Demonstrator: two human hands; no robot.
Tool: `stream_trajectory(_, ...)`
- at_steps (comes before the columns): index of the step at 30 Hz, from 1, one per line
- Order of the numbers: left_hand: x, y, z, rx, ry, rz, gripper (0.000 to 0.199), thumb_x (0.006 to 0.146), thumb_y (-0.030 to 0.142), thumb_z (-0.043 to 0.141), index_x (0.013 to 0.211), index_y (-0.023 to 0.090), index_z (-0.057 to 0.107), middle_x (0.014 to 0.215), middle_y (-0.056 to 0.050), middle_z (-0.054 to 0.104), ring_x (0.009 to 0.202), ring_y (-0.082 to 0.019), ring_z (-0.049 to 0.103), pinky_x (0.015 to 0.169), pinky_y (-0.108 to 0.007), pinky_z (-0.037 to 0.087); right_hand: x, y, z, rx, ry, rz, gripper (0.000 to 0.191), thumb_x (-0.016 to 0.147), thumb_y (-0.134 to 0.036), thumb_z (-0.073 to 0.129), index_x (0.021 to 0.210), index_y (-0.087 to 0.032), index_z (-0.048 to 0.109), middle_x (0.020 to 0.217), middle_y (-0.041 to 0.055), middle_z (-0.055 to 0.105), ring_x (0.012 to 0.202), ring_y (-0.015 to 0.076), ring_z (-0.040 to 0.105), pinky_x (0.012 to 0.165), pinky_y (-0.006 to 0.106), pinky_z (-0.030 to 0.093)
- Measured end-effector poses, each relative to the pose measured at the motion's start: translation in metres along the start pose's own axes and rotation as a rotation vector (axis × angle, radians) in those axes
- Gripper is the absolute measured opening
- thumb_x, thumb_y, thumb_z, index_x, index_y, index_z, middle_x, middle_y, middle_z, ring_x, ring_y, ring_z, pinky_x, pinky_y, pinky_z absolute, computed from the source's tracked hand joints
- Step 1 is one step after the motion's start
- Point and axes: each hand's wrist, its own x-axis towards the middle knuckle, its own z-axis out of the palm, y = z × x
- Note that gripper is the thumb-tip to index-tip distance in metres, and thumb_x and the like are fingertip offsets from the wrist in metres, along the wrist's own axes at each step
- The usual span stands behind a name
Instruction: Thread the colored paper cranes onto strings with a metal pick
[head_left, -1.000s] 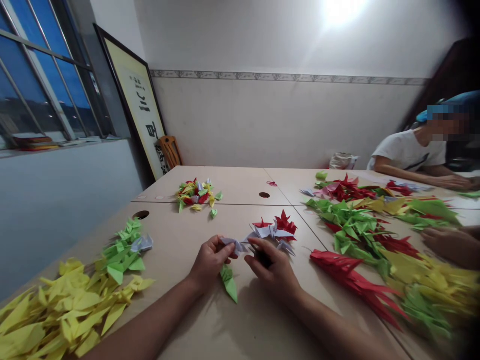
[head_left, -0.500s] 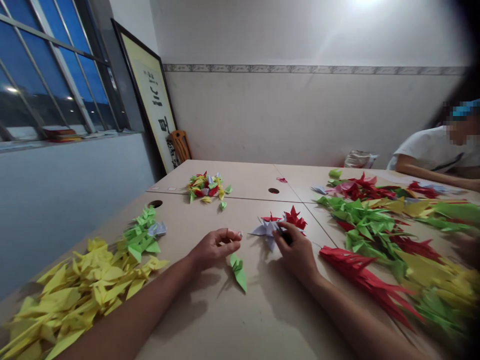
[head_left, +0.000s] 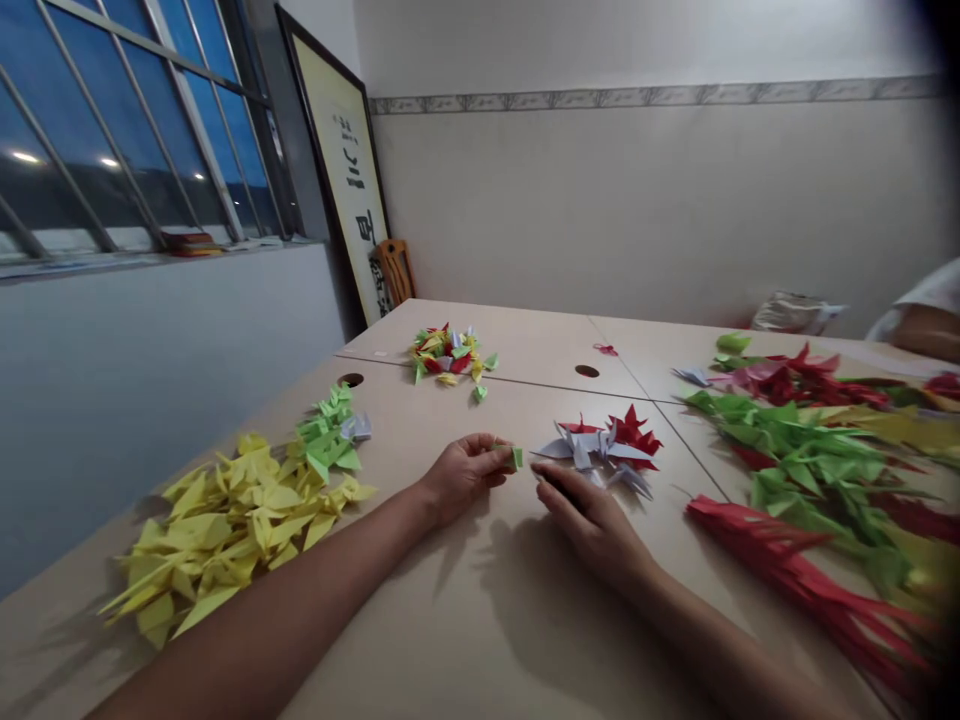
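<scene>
My left hand (head_left: 474, 474) is over the middle of the table, thumb and forefinger pinching a small green paper crane (head_left: 516, 458), mostly covered by the fingers. Just right of it, my right hand (head_left: 585, 510) is closed, its fingertips a short gap from the green paper. Something tiny may be between those fingertips; I cannot make it out. Beyond the right hand lie white paper cranes (head_left: 592, 446) and red paper cranes (head_left: 634, 436) in a loose cluster.
A yellow crane heap (head_left: 225, 530) and a smaller green pile (head_left: 330, 430) lie left. A mixed-colour pile (head_left: 450, 350) sits farther back. On the right are green cranes (head_left: 787, 450) and a long red bunch (head_left: 795, 580). A person's sleeve (head_left: 919, 295) shows at the right edge.
My left hand has taken the green crane up from the table. My right hand has drawn back from the white cranes toward the left hand. The view has swung left.
</scene>
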Motion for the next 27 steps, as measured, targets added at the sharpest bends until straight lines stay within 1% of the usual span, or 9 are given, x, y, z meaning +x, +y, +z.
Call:
stream_trajectory(3, -0.0011, 0.0001, 0.0014, -0.129, -0.051, -0.063, 0.023, 0.058, 0.027, 0.072, 0.07, 0.017, 0.056, 0.074, 0.001, 0.061, 0.068, -0.01, 0.056, 0.063, -0.021, 0.039, -0.0003, -0.0039, 0.0017, -0.024, -0.039, 0.026, 0.028, 0.083, -0.033, 0.044, 0.102, -0.02, 0.06, 0.087, 0.0035, 0.066, 0.077, 0.0179, 0.06, 0.067, 0.026, 0.047)
stream_trajectory(5, -0.0017, -0.0001, 0.0008, -0.129, -0.081, -0.07, 0.022, 0.06, 0.026, 0.071, 0.072, 0.017, 0.055, 0.072, 0.001, 0.06, 0.07, -0.011, 0.057, 0.063, -0.021, 0.04, -0.0003, -0.0049, 0.002, -0.025, -0.046, 0.042, 0.029, 0.084, -0.033, 0.043, 0.103, -0.021, 0.06, 0.082, 0.0024, 0.066, 0.07, 0.0165, 0.06, 0.063, 0.025, 0.047)
stream_trajectory(10, -0.0002, -0.0018, -0.0011, -0.117, -0.105, -0.058, 0.019, 0.063, 0.026, 0.068, 0.074, 0.016, 0.056, 0.069, 0.001, 0.058, 0.068, -0.011, 0.057, 0.061, -0.021, 0.04, -0.0003, -0.0013, 0.002, -0.023, -0.028, 0.073, 0.032, 0.083, -0.035, 0.042, 0.103, -0.019, 0.061, 0.072, 0.0017, 0.066, 0.065, 0.0165, 0.06, 0.058, 0.024, 0.046)
stream_trajectory(15, 0.0011, -0.003, -0.0004, -0.084, -0.129, -0.036, 0.018, 0.063, 0.025, 0.068, 0.072, 0.014, 0.058, 0.07, -0.001, 0.059, 0.065, -0.008, 0.054, 0.06, -0.019, 0.039, 0.0004, 0.0017, 0.002, -0.018, -0.019, 0.086, 0.031, 0.083, -0.035, 0.042, 0.099, -0.017, 0.062, 0.07, 0.0017, 0.064, 0.064, 0.0161, 0.06, 0.057, 0.023, 0.046)
stream_trajectory(18, -0.0002, -0.0021, 0.0007, -0.062, -0.118, -0.047, 0.018, 0.062, 0.025, 0.069, 0.071, 0.013, 0.059, 0.07, -0.002, 0.059, 0.065, -0.009, 0.053, 0.06, -0.019, 0.039, 0.0011, -0.0004, 0.0017, -0.038, -0.038, 0.07, 0.03, 0.083, -0.034, 0.042, 0.096, -0.018, 0.063, 0.067, 0.0011, 0.063, 0.062, 0.0157, 0.059, 0.057, 0.023, 0.045)
stream_trajectory(21, -0.0013, -0.0009, 0.0016, -0.038, -0.121, -0.042, 0.019, 0.062, 0.026, 0.069, 0.073, 0.012, 0.06, 0.07, -0.002, 0.059, 0.064, -0.009, 0.053, 0.06, -0.02, 0.038, 0.0014, -0.0021, 0.0015, -0.032, -0.05, 0.067, 0.03, 0.082, -0.034, 0.043, 0.097, -0.017, 0.063, 0.07, 0.0022, 0.065, 0.064, 0.0165, 0.059, 0.059, 0.024, 0.045)
stream_trajectory(23, -0.0009, -0.0013, 0.002, -0.024, -0.101, -0.019, 0.021, 0.061, 0.026, 0.069, 0.075, 0.012, 0.061, 0.07, -0.002, 0.059, 0.064, -0.009, 0.053, 0.061, -0.021, 0.039, 0.0015, -0.0017, 0.0013, -0.016, -0.038, 0.09, 0.032, 0.082, -0.035, 0.044, 0.1, -0.016, 0.062, 0.075, 0.004, 0.066, 0.067, 0.0177, 0.059, 0.061, 0.025, 0.045)
stream_trajectory(25, 0.0005, -0.0033, 0.0021, 0.028, -0.03, 0.022, 0.024, 0.06, 0.025, 0.069, 0.079, 0.013, 0.06, 0.071, -0.002, 0.059, 0.064, -0.01, 0.053, 0.064, -0.023, 0.041, 0.0014, -0.0005, 0.0011, -0.002, -0.007, 0.106, 0.032, 0.082, -0.036, 0.044, 0.101, -0.016, 0.061, 0.081, 0.0055, 0.066, 0.072, 0.0186, 0.059, 0.063, 0.026, 0.045)
stream_trajectory(27, 0.002, -0.0067, 0.0021, 0.146, 0.044, 0.096, 0.027, 0.06, 0.023, 0.068, 0.082, 0.012, 0.059, 0.072, -0.003, 0.059, 0.066, -0.011, 0.054, 0.065, -0.024, 0.042, 0.0014, 0.0006, 0.0008, -0.004, 0.024, 0.094, 0.03, 0.082, -0.035, 0.044, 0.098, -0.016, 0.061, 0.085, 0.0061, 0.066, 0.075, 0.0185, 0.059, 0.066, 0.026, 0.045)
